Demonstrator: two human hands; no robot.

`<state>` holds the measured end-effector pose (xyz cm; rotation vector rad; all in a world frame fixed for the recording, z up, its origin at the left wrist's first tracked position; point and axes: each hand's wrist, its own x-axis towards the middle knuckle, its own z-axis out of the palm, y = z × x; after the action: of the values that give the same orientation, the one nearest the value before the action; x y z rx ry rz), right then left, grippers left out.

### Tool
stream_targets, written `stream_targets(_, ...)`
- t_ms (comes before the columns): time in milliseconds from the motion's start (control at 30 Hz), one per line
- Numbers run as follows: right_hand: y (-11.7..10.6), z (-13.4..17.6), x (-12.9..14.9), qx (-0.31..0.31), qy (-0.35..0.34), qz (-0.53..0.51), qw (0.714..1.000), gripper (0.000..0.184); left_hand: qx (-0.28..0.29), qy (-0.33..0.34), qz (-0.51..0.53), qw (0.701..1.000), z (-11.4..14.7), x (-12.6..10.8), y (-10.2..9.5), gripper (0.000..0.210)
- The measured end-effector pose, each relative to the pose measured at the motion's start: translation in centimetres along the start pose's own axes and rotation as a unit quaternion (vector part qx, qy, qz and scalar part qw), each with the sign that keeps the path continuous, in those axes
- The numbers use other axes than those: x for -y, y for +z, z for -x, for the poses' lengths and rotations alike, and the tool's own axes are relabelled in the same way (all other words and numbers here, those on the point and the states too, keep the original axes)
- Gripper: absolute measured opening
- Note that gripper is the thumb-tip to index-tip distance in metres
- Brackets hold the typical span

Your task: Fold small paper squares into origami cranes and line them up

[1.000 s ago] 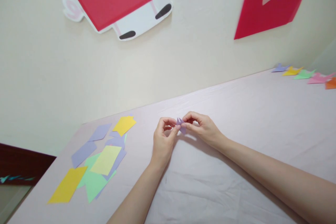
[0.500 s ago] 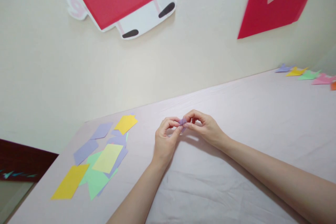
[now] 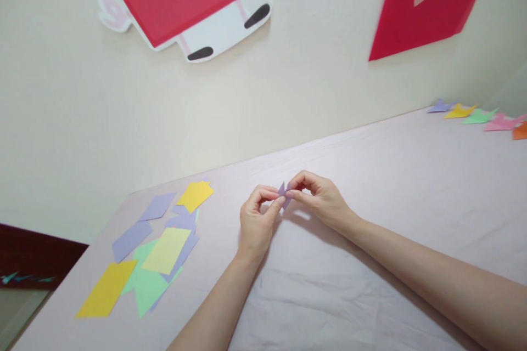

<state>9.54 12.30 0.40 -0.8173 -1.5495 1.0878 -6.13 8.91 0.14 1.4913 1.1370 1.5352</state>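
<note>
One small folded purple paper (image 3: 282, 187) here, held near the far edge of the surface (image 3: 370, 175). Left hand (image 3: 256, 219) has it pinched between thumb and fingers, right hand (image 3: 323, 197) is pinching the other side. Loose colored sheets (image 3: 167, 249) are scattered by the left edge, plus five folded pieces (image 3: 478, 116) lined up toward the far right corner.

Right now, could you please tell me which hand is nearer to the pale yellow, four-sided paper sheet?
Left: the left hand is apart from the pale yellow paper sheet, to its right; the right hand is farther off, beyond the left hand.
</note>
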Motion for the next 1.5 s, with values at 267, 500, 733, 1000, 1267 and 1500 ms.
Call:
stream_targets(267,0.22,0.00,-0.26,0.032,0.011,-0.055,0.998,0.015,-0.049,-0.024,0.012,0.998,0.14,-0.07,0.18,0.016)
stream_targets(500,0.14,0.05,0.03,0.048,0.012,-0.030,0.998,0.012,-0.040,-0.033,0.020,0.998,0.21,-0.35,0.34,0.020)
stream_targets(733,0.19,0.03,-0.10,0.016,0.019,-0.063,0.998,0.017,-0.049,-0.024,0.018,0.998,0.11,-0.59,0.51,0.019)
stream_targets(1000,0.31,-0.19,0.06,0.019,0.074,-0.159,0.984,0.025,0.061,-0.110,0.032,0.991,0.17,-0.43,0.50,0.023)
stream_targets(1267,0.61,-0.05,-0.23,0.003,0.088,-0.134,0.987,0.025,0.064,-0.082,-0.063,0.993,0.30,-0.50,0.73,0.017)
stream_targets(1500,0.37,-0.09,-0.12,0.003,0.096,-0.136,0.986,0.026,0.094,-0.099,-0.058,0.989,0.63,-0.51,0.87,0.016)
